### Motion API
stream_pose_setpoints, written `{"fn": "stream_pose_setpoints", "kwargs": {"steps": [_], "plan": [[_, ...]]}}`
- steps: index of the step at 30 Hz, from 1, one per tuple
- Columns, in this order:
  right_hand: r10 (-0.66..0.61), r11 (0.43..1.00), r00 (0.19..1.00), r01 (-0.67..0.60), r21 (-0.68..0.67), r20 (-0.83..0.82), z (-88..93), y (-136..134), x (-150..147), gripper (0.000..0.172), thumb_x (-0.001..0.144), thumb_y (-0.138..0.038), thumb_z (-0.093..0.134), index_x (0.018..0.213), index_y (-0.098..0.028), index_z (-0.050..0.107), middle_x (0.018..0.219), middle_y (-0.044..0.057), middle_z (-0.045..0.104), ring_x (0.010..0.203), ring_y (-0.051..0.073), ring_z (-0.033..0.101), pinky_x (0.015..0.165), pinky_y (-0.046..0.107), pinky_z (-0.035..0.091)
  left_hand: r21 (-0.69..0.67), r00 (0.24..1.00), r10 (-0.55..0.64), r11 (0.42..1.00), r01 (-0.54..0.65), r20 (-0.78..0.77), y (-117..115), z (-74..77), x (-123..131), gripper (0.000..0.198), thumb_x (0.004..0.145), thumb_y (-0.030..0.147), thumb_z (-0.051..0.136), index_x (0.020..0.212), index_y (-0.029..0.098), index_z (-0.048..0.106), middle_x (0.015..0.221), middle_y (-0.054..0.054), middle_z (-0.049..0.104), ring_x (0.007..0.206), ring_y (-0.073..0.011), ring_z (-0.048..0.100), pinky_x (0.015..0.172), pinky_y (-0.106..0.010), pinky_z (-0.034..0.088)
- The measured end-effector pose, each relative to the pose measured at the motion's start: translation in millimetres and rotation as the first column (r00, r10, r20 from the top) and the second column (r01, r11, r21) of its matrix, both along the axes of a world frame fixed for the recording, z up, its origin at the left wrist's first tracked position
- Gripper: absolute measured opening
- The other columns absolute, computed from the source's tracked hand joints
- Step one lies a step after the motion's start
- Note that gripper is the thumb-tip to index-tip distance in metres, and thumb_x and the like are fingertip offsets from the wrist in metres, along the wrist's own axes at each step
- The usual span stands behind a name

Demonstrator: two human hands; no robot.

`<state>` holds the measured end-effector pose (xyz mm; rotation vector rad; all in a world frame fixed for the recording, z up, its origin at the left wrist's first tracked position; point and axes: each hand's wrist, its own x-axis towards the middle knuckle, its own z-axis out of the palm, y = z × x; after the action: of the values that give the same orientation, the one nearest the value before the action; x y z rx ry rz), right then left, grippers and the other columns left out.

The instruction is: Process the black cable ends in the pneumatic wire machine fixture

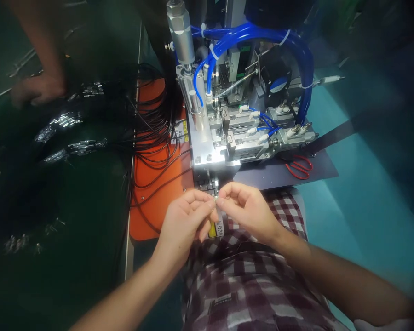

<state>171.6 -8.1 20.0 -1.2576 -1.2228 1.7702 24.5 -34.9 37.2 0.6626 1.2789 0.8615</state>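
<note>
My left hand [188,216] and my right hand [246,208] meet in front of the machine, thumbs and forefingers pinched close together. Between the fingertips shows a tiny pale piece [216,198] that looks like a thin wire end; most of it is hidden by the fingers. Just beyond the fingertips is the small dark metal slot [207,186] at the front of the machine [210,154]. A black cable [146,218] curves over the orange plate [148,232] and passes behind my left hand.
Many black cables [158,133] spread from the left across the orange plate. Blue air hoses [262,32] arch over the machine. Red-handled scissors [300,166] lie at right on a dark sheet. On the dark table at left are bundled wire ends [67,120] and another person's hand [37,89].
</note>
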Motion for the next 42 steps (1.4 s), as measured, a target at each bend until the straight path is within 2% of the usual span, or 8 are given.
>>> {"fn": "stream_pose_setpoints", "kwargs": {"steps": [17,20,24,27,30,33,37,42], "plan": [[-0.006,1.000,0.998,0.004,-0.025,-0.069,-1.2,-5,-3,0.018,0.083,-0.032,0.059,0.075,-0.017,0.052,0.056,-0.005,0.048,0.046,0.007,0.039,0.043,0.020,0.034,0.063,1.000,-0.026,0.998,0.027,-0.009,-6,-0.5,0,0.011,0.088,0.026,0.056,0.085,0.017,0.052,0.067,0.002,0.065,0.037,-0.0005,0.038,0.042,-0.015,0.028],[-0.029,0.979,0.998,0.019,0.204,0.047,-2.0,-8,-1,0.014,0.086,-0.028,0.054,0.077,-0.019,0.052,0.058,-0.004,0.051,0.047,0.008,0.041,0.045,0.022,0.035,0.054,0.999,-0.032,0.998,0.032,-0.001,-6,0.3,0,0.012,0.088,0.027,0.057,0.085,0.017,0.052,0.066,0.003,0.064,0.035,-0.0008,0.037,0.040,-0.016,0.025],[-0.086,0.822,0.965,-0.073,0.564,0.250,-1.2,-10,4,0.008,0.084,-0.019,0.055,0.076,-0.019,0.054,0.066,-0.001,0.053,0.054,0.010,0.043,0.053,0.025,0.036,0.102,0.991,-0.001,0.995,0.014,-0.130,-5,4.2,0,0.015,0.082,0.029,0.066,0.084,0.016,0.059,0.068,0.003,0.062,0.046,-0.0024,0.046,0.045,-0.014,0.034],[-0.037,0.939,0.988,-0.016,0.342,0.150,-1.8,-8,2,0.010,0.088,-0.025,0.053,0.080,-0.020,0.051,0.059,-0.005,0.045,0.049,0.009,0.040,0.046,0.023,0.034,0.094,0.985,0.033,0.995,-0.018,-0.169,-2,6.0,-2,0.017,0.078,0.029,0.070,0.081,0.014,0.062,0.066,0.002,0.058,0.054,-0.0041,0.048,0.049,-0.013,0.036],[-0.016,0.998,1.000,0.017,0.058,-0.019,-3.7,-4,0,0.016,0.089,-0.031,0.053,0.078,-0.019,0.050,0.058,-0.007,0.043,0.044,0.007,0.036,0.042,0.021,0.032,-0.042,1.000,0.003,0.999,-0.005,-0.030,3,5.6,-4,0.018,0.078,0.029,0.067,0.074,0.013,0.059,0.049,0.006,0.044,0.042,-0.0021,0.032,0.041,-0.013,0.024],[-0.012,0.997,1.000,0.012,0.078,-0.003,-4.0,-2,3,0.020,0.090,-0.034,0.052,0.078,-0.018,0.052,0.063,-0.005,0.050,0.045,0.006,0.035,0.044,0.021,0.031,-0.098,0.999,0.016,0.995,-0.011,0.050,7,4.1,-6,0.018,0.076,0.028,0.068,0.072,0.013,0.057,0.050,0.006,0.046,0.040,-0.0012,0.027,0.039,-0.015,0.019],[0.041,0.953,0.976,-0.103,0.286,0.213,0.9,1,8,0.022,0.093,-0.035,0.047,0.079,-0.019,0.052,0.065,-0.004,0.053,0.051,0.008,0.040,0.052,0.023,0.034,-0.077,0.998,0.017,0.997,-0.013,0.057,8,1.7,-5,0.018,0.075,0.027,0.068,0.073,0.013,0.057,0.044,0.007,0.041,0.039,-0.0020,0.027,0.039,-0.015,0.018],[0.128,0.809,0.886,-0.353,0.469,0.445,5.1,7,8,0.023,0.094,-0.027,0.044,0.073,-0.020,0.043,0.060,-0.005,0.043,0.053,0.009,0.038,0.054,0.024,0.028,-0.064,1.000,-0.023,0.998,0.024,0.020,5,2.0,-4,0.017,0.076,0.026,0.068,0.071,0.013,0.057,0.043,0.007,0.041,0.040,-0.0025,0.029,0.040,-0.015,0.019]]}}
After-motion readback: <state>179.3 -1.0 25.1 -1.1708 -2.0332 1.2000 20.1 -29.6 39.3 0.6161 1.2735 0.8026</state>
